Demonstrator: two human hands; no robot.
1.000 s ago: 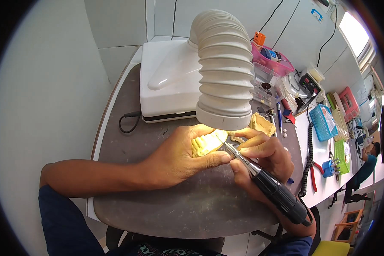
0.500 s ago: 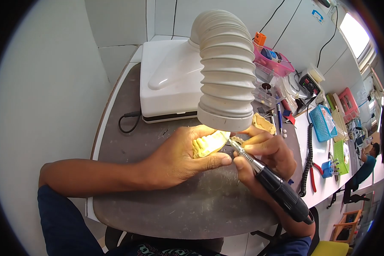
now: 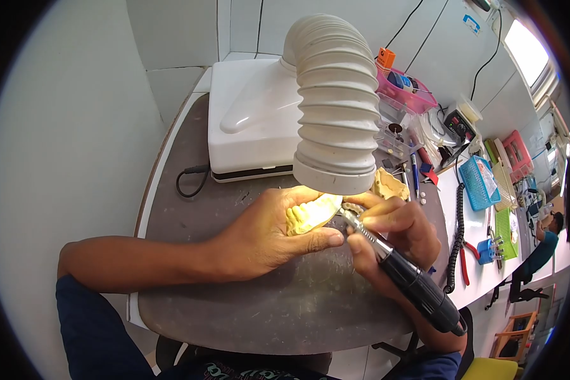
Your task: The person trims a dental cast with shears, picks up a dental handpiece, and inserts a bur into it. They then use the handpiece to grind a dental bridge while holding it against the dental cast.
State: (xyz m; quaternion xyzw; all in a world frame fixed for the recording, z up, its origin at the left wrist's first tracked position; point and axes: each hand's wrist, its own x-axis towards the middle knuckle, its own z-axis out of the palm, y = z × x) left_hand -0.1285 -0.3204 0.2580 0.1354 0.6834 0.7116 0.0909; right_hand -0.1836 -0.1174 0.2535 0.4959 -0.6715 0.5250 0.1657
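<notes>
My left hand [image 3: 285, 218] is closed around a yellowish dental cast [image 3: 307, 216] with a row of teeth, brightly lit under the hose mouth. In a pen-like grip my right hand [image 3: 392, 231] holds a dental handpiece [image 3: 402, 269], black at the rear and silver toward the front. Its tip meets the right end of the cast, or sits very close to it; the exact contact is too small to make out. A small row of teeth [image 3: 353, 208] lies behind the handpiece tip. Beyond my right fingers rests another plaster cast [image 3: 389, 185].
A ribbed white suction hose [image 3: 335, 107] arches from a white dust extractor [image 3: 253, 120] and hangs right above my hands. To the right are a coiled black cord [image 3: 459, 234], red pliers [image 3: 465, 263], a blue basket [image 3: 479, 182] and a pink basket [image 3: 408, 95]. Another person [image 3: 541, 253] is in the background.
Very little differs. The handpiece and my right fingers have shifted slightly at the cast's right end, while my left hand holds the cast in nearly the same place.
</notes>
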